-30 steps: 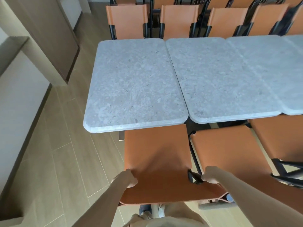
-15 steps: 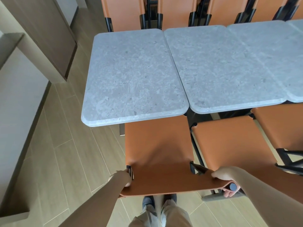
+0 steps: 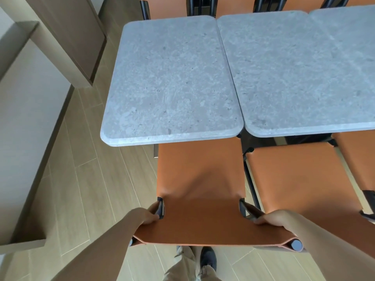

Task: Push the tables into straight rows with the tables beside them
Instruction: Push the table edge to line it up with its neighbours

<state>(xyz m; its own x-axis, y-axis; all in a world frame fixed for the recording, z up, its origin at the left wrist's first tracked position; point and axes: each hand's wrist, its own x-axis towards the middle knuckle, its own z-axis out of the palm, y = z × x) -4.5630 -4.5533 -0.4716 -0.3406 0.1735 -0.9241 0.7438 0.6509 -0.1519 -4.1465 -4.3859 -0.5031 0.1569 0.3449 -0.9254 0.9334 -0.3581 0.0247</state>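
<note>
The end worktop [image 3: 172,82] is lying with its long axis running away from the person, well beyond both hands; left hand [image 3: 145,217] and right hand [image 3: 275,220] fingers are grasping the chair [image 3: 200,179] back's sides.

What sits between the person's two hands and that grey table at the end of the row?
In the head view, only the orange chair, gripped by left hand and right hand, before the end table.

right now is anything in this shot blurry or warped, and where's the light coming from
Head view: wide-angle bend curves the near table edges and the wall at left; light seems to fall from the upper right, leaving a soft sheen on the second table; the chair and both hands look sharp, no motion blur.
</note>
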